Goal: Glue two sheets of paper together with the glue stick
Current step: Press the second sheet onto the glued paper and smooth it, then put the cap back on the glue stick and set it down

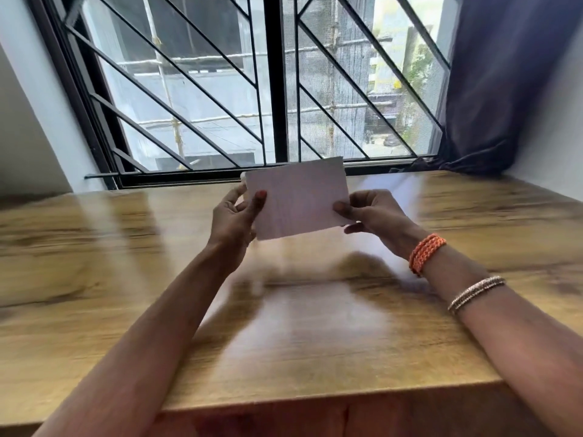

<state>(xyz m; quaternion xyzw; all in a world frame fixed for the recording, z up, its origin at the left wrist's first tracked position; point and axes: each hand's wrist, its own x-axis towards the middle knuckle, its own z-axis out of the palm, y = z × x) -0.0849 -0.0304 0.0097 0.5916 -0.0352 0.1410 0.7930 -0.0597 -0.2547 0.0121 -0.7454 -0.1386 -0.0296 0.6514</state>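
A small white rectangle of paper [298,198] is held up in the air above the wooden table [94,279], slightly tilted, its face toward me. My left hand [235,217] pinches its left edge, thumb on the front. My right hand [372,212] pinches its right edge the same way. I cannot tell whether it is one sheet or two pressed together. No glue stick is in view. The picture is blurred by motion.
A barred window [274,89] stands just behind the table's far edge. A dark blue curtain [492,89] hangs at the right, its bottom bunched on the table's back right corner. White walls close both sides. The table's near edge runs along the bottom.
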